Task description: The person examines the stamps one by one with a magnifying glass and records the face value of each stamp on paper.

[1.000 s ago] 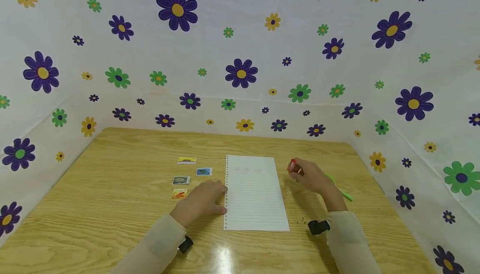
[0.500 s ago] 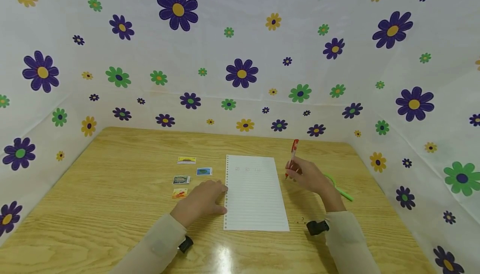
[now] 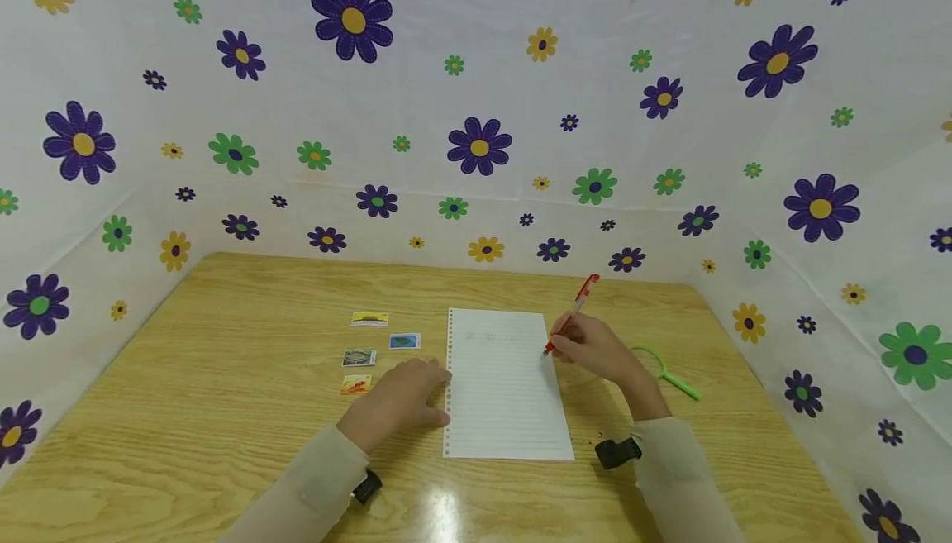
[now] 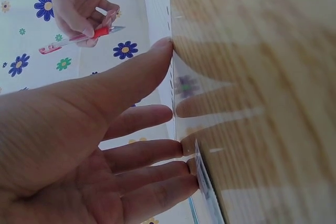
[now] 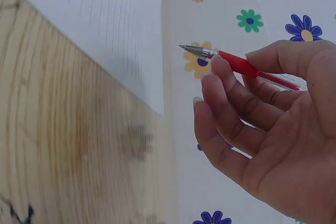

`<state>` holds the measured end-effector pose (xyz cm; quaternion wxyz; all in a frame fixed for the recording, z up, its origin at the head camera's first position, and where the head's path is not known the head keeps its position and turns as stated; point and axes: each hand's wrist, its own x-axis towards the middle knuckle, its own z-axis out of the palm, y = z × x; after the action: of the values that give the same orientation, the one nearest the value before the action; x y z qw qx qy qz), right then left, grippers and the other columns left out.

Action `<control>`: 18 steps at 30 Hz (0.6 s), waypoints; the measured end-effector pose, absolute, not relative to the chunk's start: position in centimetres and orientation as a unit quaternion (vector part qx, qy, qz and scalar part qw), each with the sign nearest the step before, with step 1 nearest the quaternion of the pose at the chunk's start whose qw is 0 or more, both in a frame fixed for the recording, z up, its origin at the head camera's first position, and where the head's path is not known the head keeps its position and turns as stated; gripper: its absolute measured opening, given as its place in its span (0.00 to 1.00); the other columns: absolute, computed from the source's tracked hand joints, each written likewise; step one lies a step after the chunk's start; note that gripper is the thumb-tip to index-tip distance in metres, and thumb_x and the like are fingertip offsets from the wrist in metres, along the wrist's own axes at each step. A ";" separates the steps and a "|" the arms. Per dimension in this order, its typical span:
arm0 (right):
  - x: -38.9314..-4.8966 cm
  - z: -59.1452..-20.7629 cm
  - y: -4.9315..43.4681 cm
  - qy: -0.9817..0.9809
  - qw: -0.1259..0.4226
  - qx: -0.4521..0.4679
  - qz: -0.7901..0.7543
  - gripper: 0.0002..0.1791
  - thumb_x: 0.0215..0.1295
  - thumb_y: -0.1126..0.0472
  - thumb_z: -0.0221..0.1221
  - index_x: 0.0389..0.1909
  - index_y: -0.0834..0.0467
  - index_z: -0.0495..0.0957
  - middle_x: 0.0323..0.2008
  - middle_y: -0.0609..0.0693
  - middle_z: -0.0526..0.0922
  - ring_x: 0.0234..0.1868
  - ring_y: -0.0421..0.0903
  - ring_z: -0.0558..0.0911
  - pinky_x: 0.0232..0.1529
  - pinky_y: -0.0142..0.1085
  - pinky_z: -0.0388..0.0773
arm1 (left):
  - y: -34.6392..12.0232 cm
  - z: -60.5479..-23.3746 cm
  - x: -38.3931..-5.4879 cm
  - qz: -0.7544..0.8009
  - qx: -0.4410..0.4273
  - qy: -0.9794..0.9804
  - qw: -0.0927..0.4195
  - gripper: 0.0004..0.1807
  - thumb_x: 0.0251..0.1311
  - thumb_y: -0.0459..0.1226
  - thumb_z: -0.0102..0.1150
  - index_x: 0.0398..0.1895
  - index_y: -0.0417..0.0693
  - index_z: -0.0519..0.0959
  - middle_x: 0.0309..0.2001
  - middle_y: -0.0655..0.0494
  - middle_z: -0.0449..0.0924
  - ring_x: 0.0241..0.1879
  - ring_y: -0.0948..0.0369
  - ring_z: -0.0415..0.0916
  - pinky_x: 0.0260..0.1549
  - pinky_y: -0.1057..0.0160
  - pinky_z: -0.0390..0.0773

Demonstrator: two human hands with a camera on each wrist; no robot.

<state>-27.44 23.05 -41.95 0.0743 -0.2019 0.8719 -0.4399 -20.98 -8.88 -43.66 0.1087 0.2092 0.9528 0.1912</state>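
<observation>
My right hand (image 3: pixel 591 347) pinches a red pen (image 3: pixel 583 293) between thumb and fingers, its tip pointing down at the right edge of a lined sheet of paper (image 3: pixel 506 402). In the right wrist view the pen's metal tip (image 5: pixel 197 51) and red grip show clearly, with the clear barrel running back past the thumb. Faint writing (image 3: pixel 491 336) runs along the top of the sheet. My left hand (image 3: pixel 397 398) rests with extended fingers at the sheet's punched left edge; the left wrist view shows its thumb (image 4: pixel 152 66) and fingertips touching down there.
Several small picture cards, among them a blue one (image 3: pixel 405 341) and a yellow one (image 3: pixel 369 320), lie left of the paper. A green magnifying glass (image 3: pixel 680 386) lies right of my right hand. Small dark specks (image 3: pixel 601 436) dot the wooden table (image 3: pixel 223 378) near my right wrist. Flowered cloth (image 3: pixel 416 97) surrounds it.
The red pen has swung from mostly hidden in my right hand to a writing hold, tip down. That hand has moved left to the paper's edge, uncovering the magnifying glass. My left hand stays put.
</observation>
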 end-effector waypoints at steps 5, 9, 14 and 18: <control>-27.7 -41.7 22.0 0.873 0.077 -0.199 -0.438 0.13 0.76 0.65 0.55 0.51 0.72 0.78 0.39 0.65 0.87 0.36 0.49 0.84 0.40 0.37 0.87 | -8.9 -43.7 -21.0 0.192 0.210 0.953 0.106 0.33 0.56 0.44 0.76 0.64 0.40 0.79 0.70 0.36 0.74 0.69 0.40 0.72 0.69 0.43 0.73; -28.0 -41.6 20.8 0.869 0.087 -0.189 -0.449 0.14 0.77 0.64 0.55 0.51 0.72 0.80 0.39 0.65 0.86 0.35 0.46 0.83 0.40 0.31 0.85 | -8.9 -43.7 -21.0 0.191 0.211 0.953 0.104 0.33 0.56 0.44 0.76 0.64 0.41 0.79 0.69 0.37 0.75 0.69 0.40 0.72 0.68 0.43 0.73; -28.4 -41.9 19.4 0.865 0.094 -0.180 -0.459 0.14 0.76 0.62 0.57 0.50 0.71 0.80 0.38 0.64 0.86 0.35 0.45 0.81 0.39 0.30 0.82 | -8.9 -43.6 -21.0 0.193 0.211 0.952 0.106 0.33 0.57 0.44 0.76 0.64 0.41 0.79 0.69 0.37 0.74 0.69 0.40 0.72 0.68 0.42 0.73; -28.4 -42.0 18.2 0.865 0.094 -0.166 -0.464 0.11 0.74 0.61 0.60 0.47 0.67 0.80 0.38 0.61 0.86 0.35 0.43 0.80 0.39 0.31 0.83 | -9.0 -43.7 -21.0 0.194 0.213 0.952 0.103 0.33 0.57 0.44 0.76 0.64 0.40 0.79 0.69 0.36 0.74 0.69 0.40 0.73 0.68 0.43 0.74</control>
<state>-28.42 18.23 -41.97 0.0938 -0.1659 0.8652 -0.4638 -20.99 -8.97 -43.73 0.1035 0.2129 0.9521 0.1935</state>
